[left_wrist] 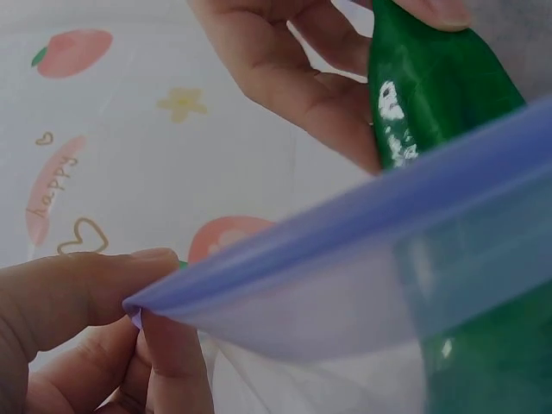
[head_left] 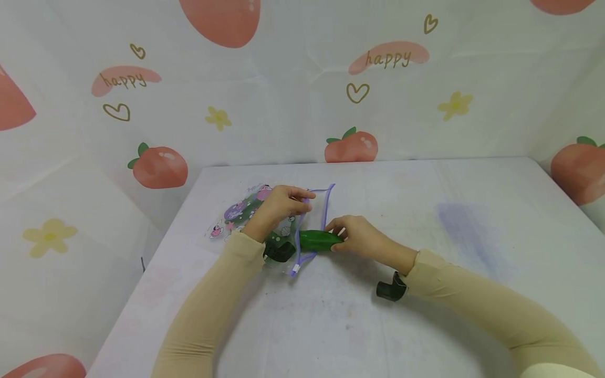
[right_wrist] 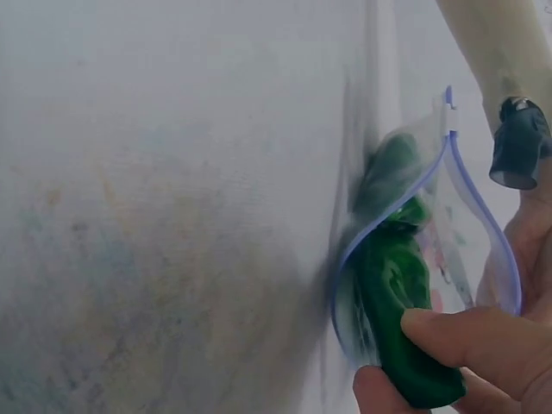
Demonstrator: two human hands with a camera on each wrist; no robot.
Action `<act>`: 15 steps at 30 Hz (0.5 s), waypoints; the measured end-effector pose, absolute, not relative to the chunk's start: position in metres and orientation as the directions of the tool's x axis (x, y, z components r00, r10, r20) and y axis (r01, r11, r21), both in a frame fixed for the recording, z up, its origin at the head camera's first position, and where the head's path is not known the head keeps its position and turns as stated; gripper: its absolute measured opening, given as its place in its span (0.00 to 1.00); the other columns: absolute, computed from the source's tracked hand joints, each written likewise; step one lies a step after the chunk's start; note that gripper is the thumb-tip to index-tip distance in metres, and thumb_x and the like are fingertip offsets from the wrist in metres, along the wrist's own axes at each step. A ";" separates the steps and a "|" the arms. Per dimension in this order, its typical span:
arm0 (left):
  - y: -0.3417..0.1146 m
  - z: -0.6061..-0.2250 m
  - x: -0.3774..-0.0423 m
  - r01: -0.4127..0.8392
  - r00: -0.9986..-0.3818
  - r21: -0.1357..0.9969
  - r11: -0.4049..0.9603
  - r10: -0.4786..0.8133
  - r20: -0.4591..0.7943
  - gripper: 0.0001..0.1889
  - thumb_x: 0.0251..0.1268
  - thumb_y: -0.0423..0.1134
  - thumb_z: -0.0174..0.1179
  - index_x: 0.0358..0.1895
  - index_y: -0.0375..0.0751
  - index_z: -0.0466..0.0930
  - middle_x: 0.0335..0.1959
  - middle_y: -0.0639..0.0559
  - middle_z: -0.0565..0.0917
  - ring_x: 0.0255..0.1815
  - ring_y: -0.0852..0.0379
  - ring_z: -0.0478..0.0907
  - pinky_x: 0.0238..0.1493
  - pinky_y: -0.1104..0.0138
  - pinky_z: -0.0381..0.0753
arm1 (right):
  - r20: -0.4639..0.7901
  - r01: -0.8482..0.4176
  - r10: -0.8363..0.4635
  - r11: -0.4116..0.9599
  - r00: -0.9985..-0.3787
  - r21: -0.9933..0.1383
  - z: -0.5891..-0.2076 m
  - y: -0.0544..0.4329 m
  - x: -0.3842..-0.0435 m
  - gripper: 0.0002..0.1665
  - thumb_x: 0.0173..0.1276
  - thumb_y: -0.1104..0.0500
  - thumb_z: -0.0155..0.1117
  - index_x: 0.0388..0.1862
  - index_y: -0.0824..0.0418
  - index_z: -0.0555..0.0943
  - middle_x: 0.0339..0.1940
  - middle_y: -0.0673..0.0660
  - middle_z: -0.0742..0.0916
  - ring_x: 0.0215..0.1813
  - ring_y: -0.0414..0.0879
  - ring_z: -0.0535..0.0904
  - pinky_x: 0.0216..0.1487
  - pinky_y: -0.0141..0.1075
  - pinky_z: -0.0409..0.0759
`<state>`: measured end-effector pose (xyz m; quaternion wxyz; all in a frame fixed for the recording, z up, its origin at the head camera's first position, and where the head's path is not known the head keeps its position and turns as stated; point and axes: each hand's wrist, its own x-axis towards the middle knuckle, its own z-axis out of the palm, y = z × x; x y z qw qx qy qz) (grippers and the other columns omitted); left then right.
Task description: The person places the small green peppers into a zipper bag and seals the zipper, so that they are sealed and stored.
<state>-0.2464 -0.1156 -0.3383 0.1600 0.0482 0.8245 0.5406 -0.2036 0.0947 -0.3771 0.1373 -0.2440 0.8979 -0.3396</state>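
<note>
A clear zip bag (head_left: 235,211) with cartoon prints and a purple zip edge (head_left: 325,211) lies on the table, its mouth held apart. My left hand (head_left: 282,206) pinches the upper part of that edge between thumb and finger, as the left wrist view shows close up. A long, glossy green vegetable (head_left: 317,240) lies partly through the mouth. My right hand (head_left: 361,237) grips its outer end with thumb and fingers. Inside the bag, another green piece (right_wrist: 397,159) shows through the plastic beyond the held vegetable (right_wrist: 392,276).
The white table (head_left: 425,325) has a faded purple stain (head_left: 465,231) on the right. Behind it hangs a white backdrop cloth (head_left: 283,89) printed with fruit, flowers and hearts. A dark wrist camera (head_left: 391,290) hangs under the right sleeve, another (head_left: 279,252) by the left cuff.
</note>
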 end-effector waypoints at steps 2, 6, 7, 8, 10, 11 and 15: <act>-0.116 -0.338 -0.246 -0.088 -0.945 0.905 0.416 0.254 -0.209 0.16 0.60 0.31 0.65 0.52 0.36 0.84 0.34 0.50 0.77 0.30 0.57 0.73 0.41 0.63 0.78 | -0.074 -0.365 -0.546 0.647 -0.834 -0.670 -0.376 0.094 -0.205 0.24 0.55 0.66 0.73 0.53 0.62 0.82 0.40 0.57 0.86 0.42 0.48 0.84 0.45 0.38 0.82; -0.117 -0.338 -0.246 -0.085 -0.944 0.905 0.416 0.256 -0.207 0.16 0.60 0.31 0.65 0.52 0.37 0.84 0.34 0.50 0.77 0.31 0.57 0.73 0.39 0.66 0.77 | -0.058 -0.393 -0.566 0.638 -0.822 -0.662 -0.374 0.093 -0.206 0.26 0.54 0.68 0.72 0.54 0.64 0.82 0.40 0.58 0.86 0.42 0.50 0.84 0.46 0.38 0.83; -0.117 -0.338 -0.246 -0.083 -0.944 0.905 0.417 0.258 -0.205 0.16 0.60 0.31 0.65 0.52 0.36 0.84 0.34 0.50 0.77 0.31 0.57 0.73 0.39 0.66 0.77 | -0.055 -0.395 -0.568 0.636 -0.821 -0.663 -0.374 0.093 -0.205 0.26 0.54 0.68 0.72 0.54 0.64 0.82 0.39 0.58 0.86 0.42 0.50 0.84 0.46 0.38 0.83; -0.117 -0.338 -0.246 -0.083 -0.944 0.905 0.417 0.258 -0.206 0.16 0.60 0.31 0.65 0.52 0.37 0.84 0.34 0.50 0.77 0.31 0.56 0.73 0.39 0.66 0.78 | -0.052 -0.395 -0.567 0.634 -0.822 -0.665 -0.373 0.092 -0.205 0.26 0.54 0.68 0.72 0.54 0.64 0.82 0.39 0.58 0.86 0.42 0.50 0.85 0.45 0.38 0.83; -0.116 -0.338 -0.246 -0.084 -0.944 0.906 0.416 0.258 -0.206 0.16 0.60 0.31 0.65 0.52 0.36 0.84 0.34 0.50 0.77 0.31 0.57 0.73 0.40 0.65 0.78 | -0.048 -0.388 -0.560 0.631 -0.827 -0.672 -0.372 0.092 -0.204 0.25 0.54 0.68 0.72 0.54 0.63 0.82 0.39 0.58 0.86 0.41 0.50 0.85 0.45 0.38 0.83; -0.116 -0.338 -0.246 -0.084 -0.944 0.905 0.416 0.257 -0.206 0.16 0.60 0.31 0.65 0.52 0.36 0.84 0.34 0.50 0.77 0.31 0.57 0.73 0.40 0.64 0.78 | -0.045 -0.386 -0.556 0.629 -0.830 -0.675 -0.372 0.092 -0.203 0.25 0.54 0.68 0.72 0.53 0.63 0.82 0.39 0.58 0.86 0.41 0.49 0.85 0.45 0.39 0.83; -0.116 -0.338 -0.246 -0.089 -0.944 0.903 0.420 0.253 -0.211 0.15 0.60 0.31 0.65 0.52 0.37 0.84 0.33 0.51 0.76 0.31 0.56 0.73 0.41 0.63 0.78 | -0.038 -0.356 -0.531 0.618 -0.846 -0.701 -0.373 0.090 -0.202 0.23 0.54 0.67 0.73 0.50 0.61 0.82 0.39 0.57 0.86 0.41 0.49 0.85 0.44 0.38 0.83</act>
